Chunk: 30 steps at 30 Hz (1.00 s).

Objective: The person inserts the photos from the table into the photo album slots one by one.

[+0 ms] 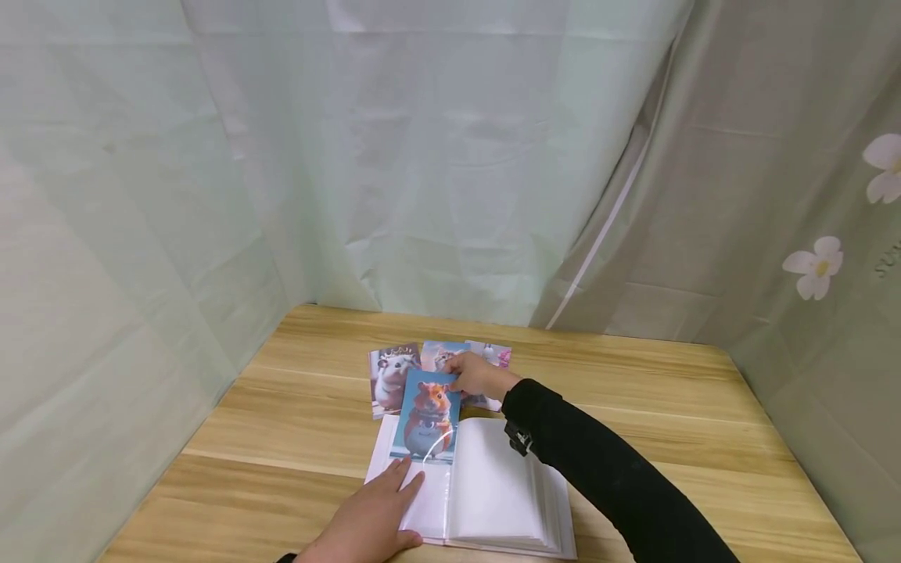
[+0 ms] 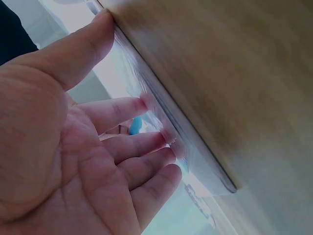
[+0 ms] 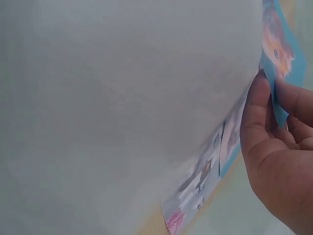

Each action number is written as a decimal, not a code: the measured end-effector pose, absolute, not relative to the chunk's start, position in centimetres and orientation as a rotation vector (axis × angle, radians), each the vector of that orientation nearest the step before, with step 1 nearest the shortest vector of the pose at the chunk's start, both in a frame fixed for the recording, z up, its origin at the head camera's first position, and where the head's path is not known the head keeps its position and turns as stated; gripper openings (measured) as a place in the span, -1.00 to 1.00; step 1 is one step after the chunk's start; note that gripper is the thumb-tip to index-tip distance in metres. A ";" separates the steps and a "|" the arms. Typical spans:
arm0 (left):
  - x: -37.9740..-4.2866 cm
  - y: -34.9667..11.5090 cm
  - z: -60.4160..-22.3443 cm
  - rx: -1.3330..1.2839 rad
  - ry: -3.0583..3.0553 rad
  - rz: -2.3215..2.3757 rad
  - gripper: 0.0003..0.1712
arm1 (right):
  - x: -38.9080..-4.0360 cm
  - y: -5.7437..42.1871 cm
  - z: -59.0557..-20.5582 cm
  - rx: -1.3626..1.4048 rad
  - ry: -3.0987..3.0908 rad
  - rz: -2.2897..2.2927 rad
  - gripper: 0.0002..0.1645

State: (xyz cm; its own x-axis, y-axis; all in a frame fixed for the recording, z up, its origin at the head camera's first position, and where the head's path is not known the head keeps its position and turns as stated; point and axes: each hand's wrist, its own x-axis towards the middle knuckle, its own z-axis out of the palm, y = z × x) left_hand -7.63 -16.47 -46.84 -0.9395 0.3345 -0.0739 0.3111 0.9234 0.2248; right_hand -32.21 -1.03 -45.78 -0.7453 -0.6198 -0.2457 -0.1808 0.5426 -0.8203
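Head view: the right hand [image 1: 480, 376] pinches the upper right corner of a blue rectangular card with an orange hamster [image 1: 425, 414] over the left page of an open white album [image 1: 495, 481], apparently sleeving it, though glare obscures how deep. Left wrist view: the left hand [image 2: 80, 147], fingers extended, touches the album. Right wrist view: thumb and fingers hold the card; next likely calls for a straight slide toward the person.

Hamster card [image 1: 427, 414] blue, its animal orange and white; album pages [image 1: 496, 485] white. Bench [image 1: 246, 461] yellow-brown, streaked grain. Three o'clock, curtain [image 1: 732, 227] grey-beige, patterned with white flowers [image 1: 820, 268].
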 end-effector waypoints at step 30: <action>-8.0 -16.2 -46.5 0.477 2.930 0.388 -0.07 | -30.0 -2.1 -45.9 -0.955 2.525 -0.601 -0.57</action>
